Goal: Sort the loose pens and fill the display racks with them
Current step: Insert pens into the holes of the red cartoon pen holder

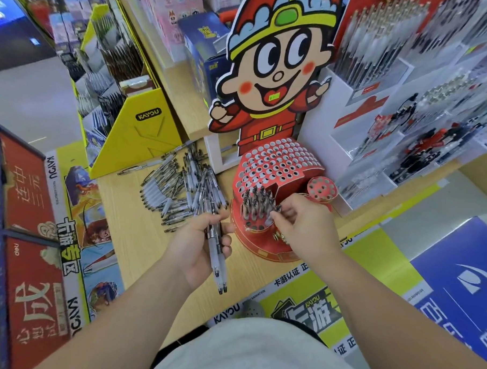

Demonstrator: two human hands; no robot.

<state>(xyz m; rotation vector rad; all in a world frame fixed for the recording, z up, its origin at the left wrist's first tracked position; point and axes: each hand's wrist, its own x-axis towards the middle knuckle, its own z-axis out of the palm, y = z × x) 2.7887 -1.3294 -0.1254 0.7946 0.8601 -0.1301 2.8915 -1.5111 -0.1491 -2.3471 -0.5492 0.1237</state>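
A red cardboard display rack [278, 166] full of round holes stands on the wooden counter under a cartoon boy cut-out. Several pens [255, 203] stand upright in its front left holes. My left hand [200, 242] grips a bundle of clear white-grip pens [217, 258], tips pointing toward me. My right hand [302, 223] pinches a single pen [275, 210] at the edge of the standing pens, over the rack's lower front holes. A loose pile of pens [181, 187] lies on the counter to the left of the rack.
A yellow card display box [139, 127] stands behind the pile at the left. Clear acrylic racks [419, 137] with red and black pens rise at the right. A small red round holder [322, 189] sits beside the rack. Printed banners line the counter's front edge.
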